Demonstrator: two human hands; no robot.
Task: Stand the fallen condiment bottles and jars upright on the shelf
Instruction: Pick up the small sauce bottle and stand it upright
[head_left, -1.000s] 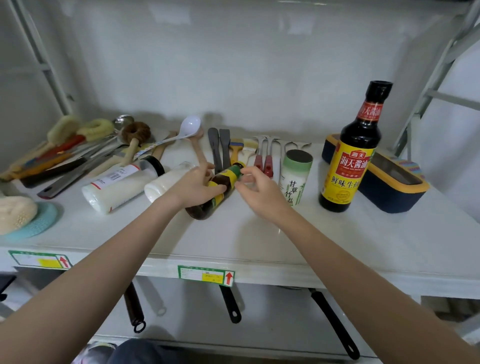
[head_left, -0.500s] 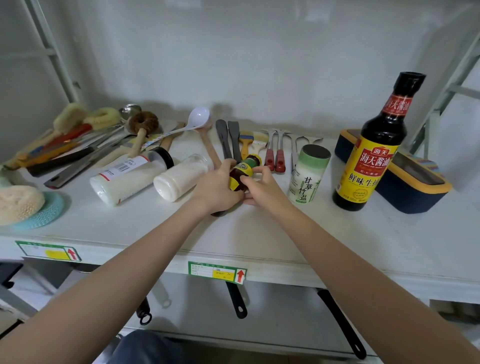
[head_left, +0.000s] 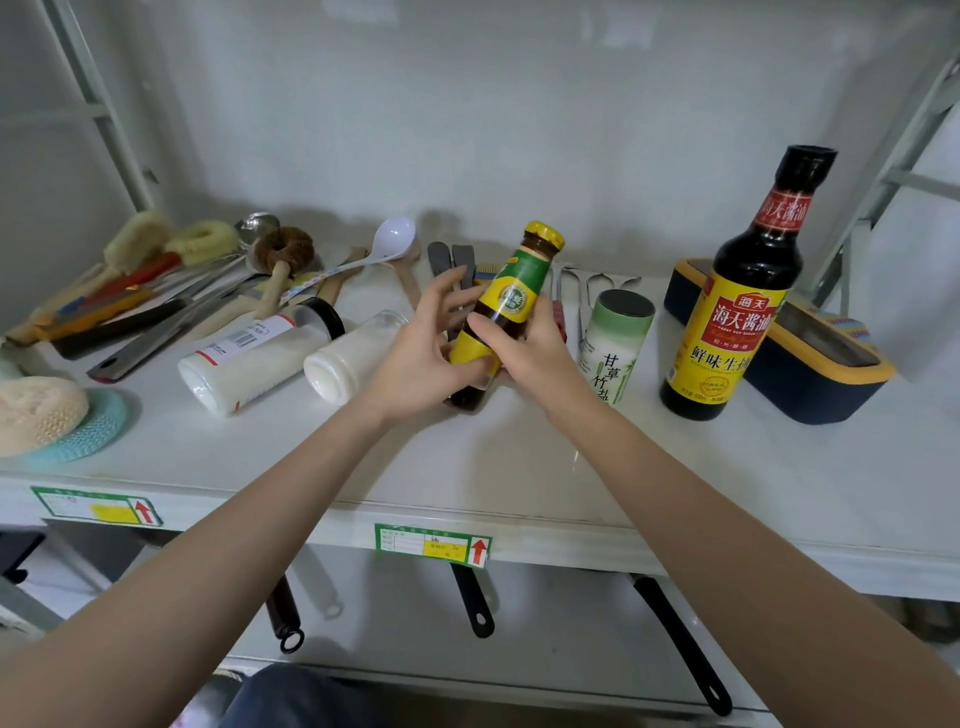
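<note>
A small dark sauce bottle (head_left: 511, 291) with a yellow-green label and yellow cap is tilted nearly upright, its base on the white shelf (head_left: 519, 467). My left hand (head_left: 426, 353) and my right hand (head_left: 524, 348) both grip its lower body. Two white jars lie on their sides to the left: a black-lidded one (head_left: 254, 356) and a clear-lidded one (head_left: 353, 358). To the right, a green salt canister (head_left: 615, 345) and a tall soy sauce bottle (head_left: 737, 291) stand upright.
Brushes, a ladle and spatulas (head_left: 208, 275) lie along the back left. A sponge on a teal mat (head_left: 47, 415) sits at the front left. A navy and yellow box (head_left: 810, 364) stands at the right. Pan handles (head_left: 470, 603) hang below the shelf.
The small sauce bottle lay on its side; both hands have closed on it and raised its neck, so it now stands almost upright.
</note>
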